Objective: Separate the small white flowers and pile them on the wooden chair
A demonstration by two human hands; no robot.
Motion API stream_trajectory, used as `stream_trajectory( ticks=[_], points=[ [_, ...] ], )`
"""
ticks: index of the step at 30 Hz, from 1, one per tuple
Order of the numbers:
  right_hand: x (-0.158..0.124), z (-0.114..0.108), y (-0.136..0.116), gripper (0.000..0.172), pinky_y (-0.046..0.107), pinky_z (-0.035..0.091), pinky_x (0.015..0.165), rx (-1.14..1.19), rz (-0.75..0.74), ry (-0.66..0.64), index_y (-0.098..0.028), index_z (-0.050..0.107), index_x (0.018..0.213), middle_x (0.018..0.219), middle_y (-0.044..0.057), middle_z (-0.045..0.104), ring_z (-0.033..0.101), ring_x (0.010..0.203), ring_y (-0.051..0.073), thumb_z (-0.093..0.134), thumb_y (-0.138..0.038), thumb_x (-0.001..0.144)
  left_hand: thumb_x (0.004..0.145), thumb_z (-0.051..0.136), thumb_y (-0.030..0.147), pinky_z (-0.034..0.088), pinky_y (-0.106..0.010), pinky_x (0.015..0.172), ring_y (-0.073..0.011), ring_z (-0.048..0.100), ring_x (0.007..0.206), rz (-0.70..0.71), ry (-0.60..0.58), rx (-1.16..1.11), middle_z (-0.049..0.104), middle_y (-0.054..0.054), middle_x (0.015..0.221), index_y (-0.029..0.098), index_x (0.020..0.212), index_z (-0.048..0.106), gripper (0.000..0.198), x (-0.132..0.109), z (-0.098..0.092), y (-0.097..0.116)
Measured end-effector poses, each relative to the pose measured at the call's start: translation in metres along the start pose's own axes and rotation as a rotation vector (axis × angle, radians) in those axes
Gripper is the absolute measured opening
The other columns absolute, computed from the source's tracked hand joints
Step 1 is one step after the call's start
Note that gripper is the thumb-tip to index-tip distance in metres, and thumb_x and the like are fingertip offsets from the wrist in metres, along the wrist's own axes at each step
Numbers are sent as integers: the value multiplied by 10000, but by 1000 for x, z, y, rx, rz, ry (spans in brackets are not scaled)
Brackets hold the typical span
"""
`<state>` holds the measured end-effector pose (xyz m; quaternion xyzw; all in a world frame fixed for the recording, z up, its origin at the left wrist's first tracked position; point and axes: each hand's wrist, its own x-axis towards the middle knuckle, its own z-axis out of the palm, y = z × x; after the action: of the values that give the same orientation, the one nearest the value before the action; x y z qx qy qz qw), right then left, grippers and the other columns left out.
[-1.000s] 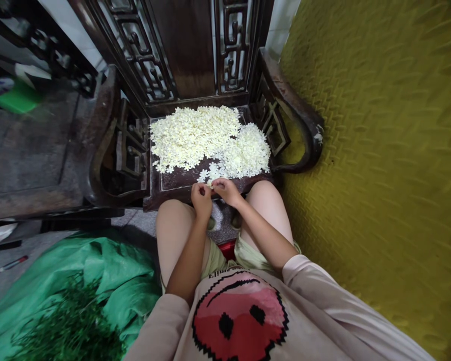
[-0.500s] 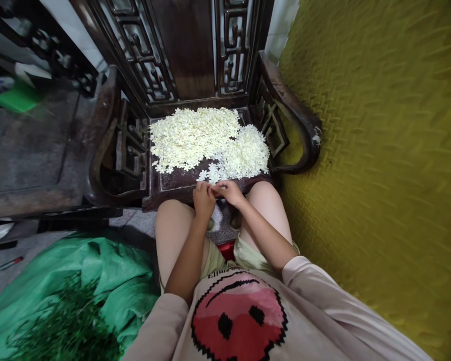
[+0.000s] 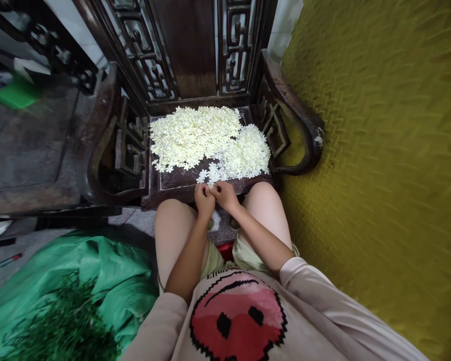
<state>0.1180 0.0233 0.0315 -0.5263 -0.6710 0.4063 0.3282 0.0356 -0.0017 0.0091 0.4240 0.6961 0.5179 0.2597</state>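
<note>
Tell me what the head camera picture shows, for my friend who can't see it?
Left hand and right hand meet, pinching a small white flower at the front edge of a dark wooden chair, whose seat holds a flower pile.

text: none readable | shirt (image 3: 240, 321): partly hidden dark letters, illegible

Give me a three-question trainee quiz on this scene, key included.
1. True or false: the pile of pale flowers lies on the wooden chair seat.
2. Where do the left hand and right hand meet? A) chair's front edge B) over the green sheet C) on the armrest
3. What colour is the textured wall?

Key: 1 true; 2 A; 3 yellow.
</note>
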Motion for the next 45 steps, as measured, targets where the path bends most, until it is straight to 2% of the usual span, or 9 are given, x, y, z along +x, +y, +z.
stream_trajectory(
  ticks=[7,10,15,18,23,27,34,41,45],
  points=[
    [7,-21,11,188,233,373,588,335,187,145,-189,435,575,551,-27,479,509,594,118,447,-279,739,753,450,219,382,-198,613,-65,437,545,-344,280,-431,452,49,603,175,652,432,111,35,-26,-13],
    [15,-35,16,161,225,396,587,564,322,84,-187,453,609,578,-33,515,564,582,114,461,-299,724,753,479,218,407,-192,621,-54,477,553,-350,291,-441,495,44,640,163,705,502,76,46,-32,-16],
    [16,-31,11,138,200,359,561,662,405,-97,-182,463,623,627,-34,575,578,562,94,496,-295,697,814,442,189,418,-177,593,-36,513,537,-769,402,-537,537,14,698,144,869,558,136,44,-16,-28],
    [14,-24,11,117,197,342,548,617,400,-116,-179,484,618,594,-43,555,572,554,91,504,-269,690,842,427,184,414,-167,590,-34,531,547,-881,420,-551,559,-2,715,138,989,551,198,43,-13,-37],
    [18,-16,21,150,208,368,547,691,473,-64,-183,431,545,518,-53,491,540,518,90,494,-206,679,844,428,215,414,-167,575,-45,550,553,-874,372,-467,588,1,726,177,1203,448,361,45,-19,-42],
    [19,-12,25,202,235,432,603,846,482,-11,-196,390,538,506,-58,465,540,554,98,556,-212,652,795,478,239,388,-174,532,-47,507,497,-787,204,-356,583,6,682,145,1062,560,295,36,-14,-34],
    [12,-7,22,204,242,455,623,846,435,-94,-206,500,739,588,-61,567,567,578,97,643,-195,593,729,570,400,454,-257,675,-117,579,655,-268,-251,-360,642,-41,795,158,923,649,320,10,-13,-14],
    [12,-5,23,219,239,448,603,779,395,-197,-176,622,739,669,-1,644,590,626,120,702,-316,590,723,593,363,450,-278,708,-142,576,696,-64,-150,-129,627,-50,793,161,792,660,224,9,-17,-11],
    [13,-5,24,304,235,435,574,757,396,-134,-176,595,703,636,-11,632,584,590,121,740,-385,536,723,590,360,439,-266,688,-137,555,680,-71,-114,-103,604,-28,732,169,744,622,195,8,-14,-6]
  ],
)
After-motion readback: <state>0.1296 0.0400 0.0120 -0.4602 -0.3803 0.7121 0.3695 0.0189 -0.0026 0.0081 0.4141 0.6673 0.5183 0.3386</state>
